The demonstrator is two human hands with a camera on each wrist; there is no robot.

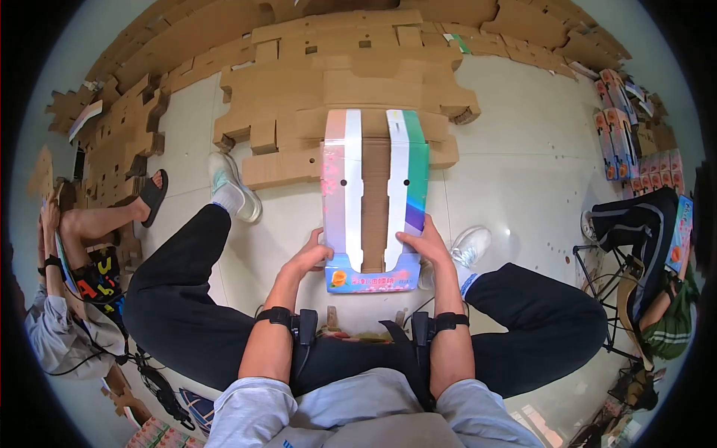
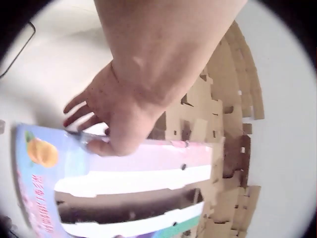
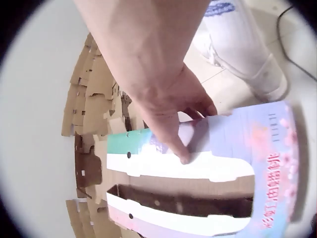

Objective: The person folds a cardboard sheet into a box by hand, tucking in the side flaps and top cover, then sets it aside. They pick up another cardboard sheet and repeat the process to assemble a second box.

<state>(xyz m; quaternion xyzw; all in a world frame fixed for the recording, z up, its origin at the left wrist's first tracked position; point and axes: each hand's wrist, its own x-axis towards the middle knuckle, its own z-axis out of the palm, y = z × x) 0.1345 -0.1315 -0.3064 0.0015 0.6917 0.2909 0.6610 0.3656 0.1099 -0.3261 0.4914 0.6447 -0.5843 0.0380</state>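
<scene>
A printed carton (image 1: 340,216) with pink, white, green and blue panels stands between the person's legs, a long gap along its top showing brown cardboard inside. The left hand (image 1: 308,254) is at its near left edge; in the left wrist view that hand (image 2: 116,111) has its thumb on the top panel and its fingers spread beside the side wall. At the right edge, the right hand (image 1: 427,243) holds the carton; the right wrist view shows this hand (image 3: 173,106) with its thumb on the white flap and fingers bent over the side, their tips partly hidden.
Flattened brown cardboard (image 1: 388,82) covers the floor beyond the carton. Stacks of printed cartons (image 1: 618,142) stand at far right. A seated person (image 1: 82,299) is at left, another (image 1: 657,254) at right beside a black metal frame. The wearer's shoes (image 1: 233,187) flank the carton.
</scene>
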